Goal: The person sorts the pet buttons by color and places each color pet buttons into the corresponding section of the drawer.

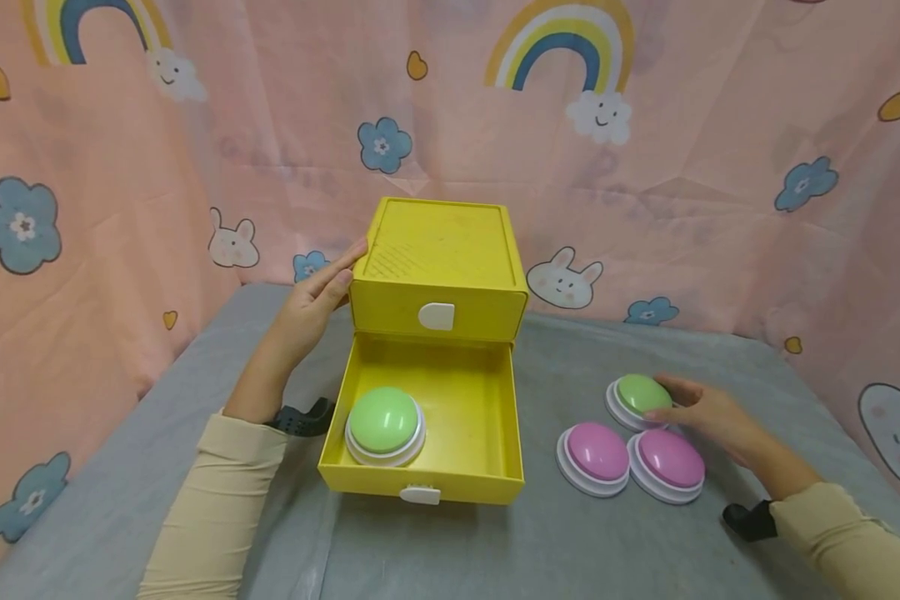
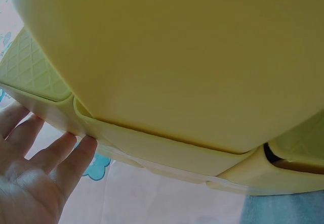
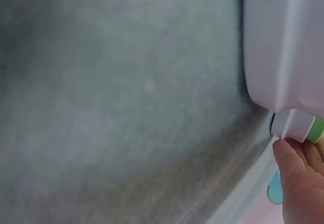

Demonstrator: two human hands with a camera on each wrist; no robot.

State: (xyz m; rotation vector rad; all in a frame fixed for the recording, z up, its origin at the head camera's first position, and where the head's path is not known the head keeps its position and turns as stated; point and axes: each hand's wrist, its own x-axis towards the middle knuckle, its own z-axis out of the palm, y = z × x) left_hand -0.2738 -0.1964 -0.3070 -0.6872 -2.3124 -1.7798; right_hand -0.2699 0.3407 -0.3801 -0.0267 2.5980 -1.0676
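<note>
My left hand [image 1: 305,312] rests its straight fingertips on the left side of a yellow two-drawer box [image 1: 442,242]; in the left wrist view the fingers [image 2: 76,161] touch its wall. The lower drawer [image 1: 472,417] is pulled out, while the upper one stays in. Inside the open drawer, on its left, lies a green dome button [image 1: 384,421] with a white base. Over on the right, my right hand [image 1: 712,421] holds a second green dome button [image 1: 640,396] by its edge, thumb in front and fingers behind. The right wrist view shows the thumb [image 3: 288,158] at its white base.
Two pink dome buttons [image 1: 596,454] with white bases lie just in front of the right hand. Grey cloth [image 1: 435,558] covers the table. A pink curtain [image 1: 450,167] with printed rainbows and rabbits hangs behind the box.
</note>
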